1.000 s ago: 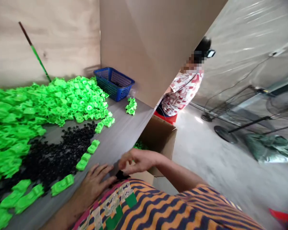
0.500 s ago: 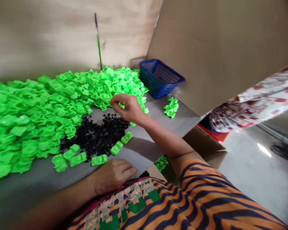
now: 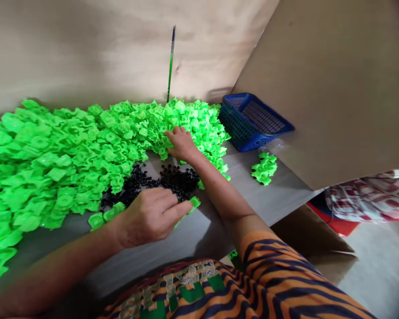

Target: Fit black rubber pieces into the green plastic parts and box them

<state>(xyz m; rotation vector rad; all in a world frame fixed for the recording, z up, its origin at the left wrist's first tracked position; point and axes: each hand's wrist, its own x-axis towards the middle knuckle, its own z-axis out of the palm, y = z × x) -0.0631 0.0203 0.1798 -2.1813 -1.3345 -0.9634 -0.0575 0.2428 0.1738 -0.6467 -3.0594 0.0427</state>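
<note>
My right hand (image 3: pixel 182 144) reaches to the near edge of a big heap of bright green plastic pieces (image 3: pixel 99 137), with its fingers apart and touching pieces there. Closer to my body, my left hand (image 3: pixel 153 216) is curled closed above the table, thumb pressed to the fingers. Whatever may be inside it is hidden. Small black plastic parts (image 3: pixel 176 178) lie in a pile between the heap and my left hand. Loose green pieces (image 3: pixel 95 220) rest along the near side of the black pile, some partly covered by my left hand.
A blue plastic basket (image 3: pixel 249 126) stands at the back right by a cardboard panel (image 3: pixel 335 97). Near it lies a small green cluster (image 3: pixel 264 168). A thin paintbrush (image 3: pixel 170 66) leans on the back wall. Below the table's right edge is an open cardboard box (image 3: pixel 314 235).
My right hand has moved onto the green heap and spread its fingers. My left hand has risen from the table edge and closed near the loose pieces. The view has shifted left.
</note>
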